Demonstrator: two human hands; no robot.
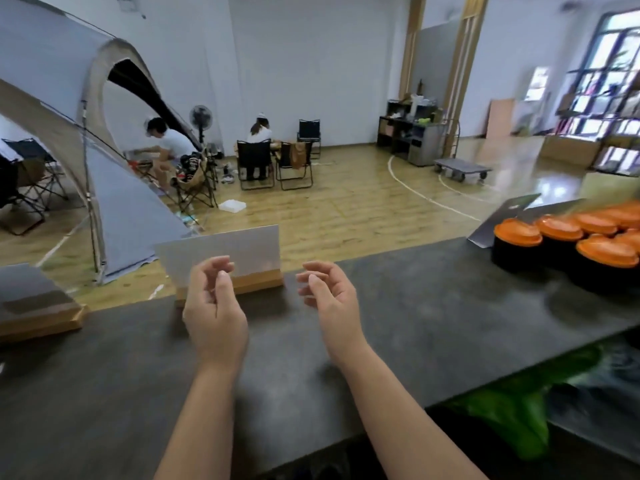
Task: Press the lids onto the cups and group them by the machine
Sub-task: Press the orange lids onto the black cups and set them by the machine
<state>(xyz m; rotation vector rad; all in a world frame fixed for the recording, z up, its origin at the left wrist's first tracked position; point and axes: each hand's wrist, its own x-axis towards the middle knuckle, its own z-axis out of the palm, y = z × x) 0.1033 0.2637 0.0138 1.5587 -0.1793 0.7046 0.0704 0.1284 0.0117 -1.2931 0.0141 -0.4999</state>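
Head view. Both hands hover above a dark grey counter [415,306], palms turned toward each other, forearms entering from the bottom edge. The left hand [213,306] holds nothing; its fingers are loosely curled, thumb apart from the fingertips. The right hand [332,299] likewise holds nothing; its fingers are relaxed and slightly bent. The two hands are near each other but apart.

The cups [540,251] stand in a cluster on the counter well to the right of the right hand and farther from the person. They are black, and each visible cup carries an orange lid [517,232] on top. The cups touch or stand just beside one another; the cluster runs out of frame at the right edge. Directly behind the cluster lies a grey angled panel [502,220]; what it belongs to cannot be told.

Just beyond the left hand stands a white card [242,247] upright in a wooden base [263,284]. A second card holder [38,306] stands well to the left of the left hand. A green object [512,403], blurred, lies below the counter edge, to the right of the right forearm.
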